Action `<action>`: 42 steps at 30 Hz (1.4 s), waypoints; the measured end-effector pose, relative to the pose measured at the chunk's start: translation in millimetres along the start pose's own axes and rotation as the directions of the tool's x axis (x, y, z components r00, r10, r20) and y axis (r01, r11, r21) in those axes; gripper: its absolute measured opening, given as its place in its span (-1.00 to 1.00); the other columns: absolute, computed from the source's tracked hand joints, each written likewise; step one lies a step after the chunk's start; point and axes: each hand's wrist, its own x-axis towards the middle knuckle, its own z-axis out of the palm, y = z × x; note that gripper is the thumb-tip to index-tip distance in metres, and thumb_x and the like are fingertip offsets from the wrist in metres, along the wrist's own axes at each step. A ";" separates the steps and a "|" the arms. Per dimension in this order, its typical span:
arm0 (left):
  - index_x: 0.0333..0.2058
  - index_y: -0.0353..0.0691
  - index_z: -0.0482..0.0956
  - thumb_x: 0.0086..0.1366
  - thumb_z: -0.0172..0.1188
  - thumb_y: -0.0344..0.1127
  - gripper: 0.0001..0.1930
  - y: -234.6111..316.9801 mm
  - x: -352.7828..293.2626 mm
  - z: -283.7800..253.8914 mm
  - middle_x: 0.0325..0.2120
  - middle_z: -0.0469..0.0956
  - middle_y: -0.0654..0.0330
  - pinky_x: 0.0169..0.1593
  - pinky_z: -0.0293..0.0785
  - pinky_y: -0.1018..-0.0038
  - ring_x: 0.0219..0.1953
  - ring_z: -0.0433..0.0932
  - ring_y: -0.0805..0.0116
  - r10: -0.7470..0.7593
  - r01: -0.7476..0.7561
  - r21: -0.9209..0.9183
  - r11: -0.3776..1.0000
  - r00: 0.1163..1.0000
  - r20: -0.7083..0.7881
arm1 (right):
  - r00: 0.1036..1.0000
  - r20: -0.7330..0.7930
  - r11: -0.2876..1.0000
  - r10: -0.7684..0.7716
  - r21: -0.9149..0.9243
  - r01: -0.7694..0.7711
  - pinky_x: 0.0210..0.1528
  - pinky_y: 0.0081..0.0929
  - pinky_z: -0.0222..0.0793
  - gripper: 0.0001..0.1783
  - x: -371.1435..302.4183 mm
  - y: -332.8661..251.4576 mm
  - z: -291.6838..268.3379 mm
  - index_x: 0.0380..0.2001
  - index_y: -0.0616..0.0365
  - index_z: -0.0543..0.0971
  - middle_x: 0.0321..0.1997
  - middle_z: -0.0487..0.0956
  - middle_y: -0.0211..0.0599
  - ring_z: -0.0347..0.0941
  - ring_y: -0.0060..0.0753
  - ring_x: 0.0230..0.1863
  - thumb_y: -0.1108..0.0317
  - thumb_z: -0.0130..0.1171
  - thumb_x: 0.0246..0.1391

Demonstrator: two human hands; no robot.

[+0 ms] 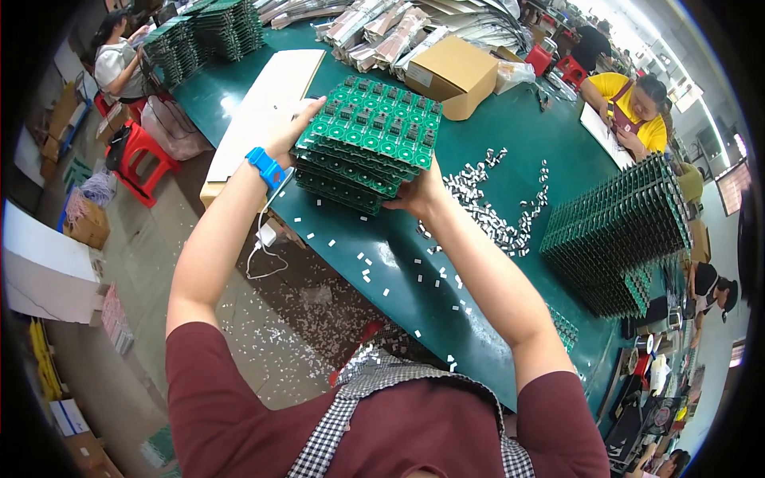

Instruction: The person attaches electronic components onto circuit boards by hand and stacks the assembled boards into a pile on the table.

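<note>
Between my two hands is a stack of green circuit board panels (374, 119), held tilted above the near edge of the table. Rows of dark components and round outlines show on the top panel. My left hand (291, 131) grips the stack's left side, its thumb along the upper corner; a blue band is on that wrist. My right hand (421, 193) holds the lower right corner, its fingers partly hidden under the panels. Just beyond my right hand lies a loose pile of small black-and-white parts (494, 219) on the table.
A tall stack of green panels (613, 239) stands at right, with more stacks (207, 36) at far left. A cardboard box (453, 73) and a white board (267, 103) lie on the green table (351, 243). Small white bits litter table and floor. A person in yellow (637, 111) sits opposite.
</note>
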 end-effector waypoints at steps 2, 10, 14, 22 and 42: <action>0.07 -0.14 0.38 0.17 0.16 0.17 -0.37 -1.6 -10.1 10.9 -0.03 0.47 0.15 -0.01 0.44 0.29 -0.01 0.47 0.30 0.048 -0.046 -0.051 0.998 0.998 0.041 | 0.998 0.057 0.999 -0.002 -0.050 0.005 0.24 0.41 -0.36 -0.10 -19.7 -9.3 -4.2 0.21 -0.08 0.28 0.35 0.15 -0.15 0.02 0.14 0.32 -0.44 -0.14 -0.08; 0.16 -0.17 0.30 0.32 -0.05 0.11 -0.42 -30.6 -59.1 45.2 0.05 0.43 0.15 0.08 0.41 0.38 0.02 0.48 0.31 0.008 0.115 -0.292 0.950 0.921 0.388 | 0.996 -0.041 0.995 -0.085 -0.055 0.082 0.10 0.33 0.02 -0.24 -156.9 -6.7 -37.8 0.15 -0.11 0.34 0.22 0.32 -0.23 0.16 -0.06 0.23 -0.36 -0.16 0.01; 0.15 -0.18 0.31 0.34 -0.10 0.13 -0.42 -39.9 -112.3 121.0 0.03 0.45 0.15 0.10 0.39 0.40 0.01 0.49 0.31 -0.062 0.183 -0.225 0.957 0.888 0.455 | 0.976 -0.124 0.982 -0.177 0.041 0.184 0.05 0.03 0.29 -0.42 -232.2 2.6 -99.7 0.12 -0.04 0.36 0.12 0.42 -0.28 0.38 -0.20 0.07 -0.14 -0.12 0.15; 0.09 -0.24 0.35 0.34 -0.11 0.15 -0.41 -81.4 -198.7 301.8 -0.05 0.50 0.10 0.01 0.47 0.43 -0.06 0.52 0.34 -0.015 0.252 -0.243 0.937 0.723 0.691 | 0.895 -0.294 0.942 -0.336 -0.095 0.323 -0.04 -0.03 0.35 -0.43 -363.1 -7.8 -247.5 -0.07 0.07 0.48 -0.11 0.54 -0.23 0.46 -0.21 -0.09 -0.16 -0.13 0.13; 0.29 -0.15 0.00 0.33 -0.24 0.25 -0.26 -164.2 -171.8 363.7 0.20 0.20 0.16 0.26 0.04 0.29 0.23 0.17 0.31 -0.163 0.213 -0.022 0.977 0.806 0.569 | 0.822 -0.503 0.916 -0.269 0.131 0.380 0.03 -0.34 0.39 -0.52 -361.2 34.5 -370.2 0.12 0.11 0.35 0.03 0.49 -0.27 0.42 -0.35 0.05 0.10 -0.09 0.22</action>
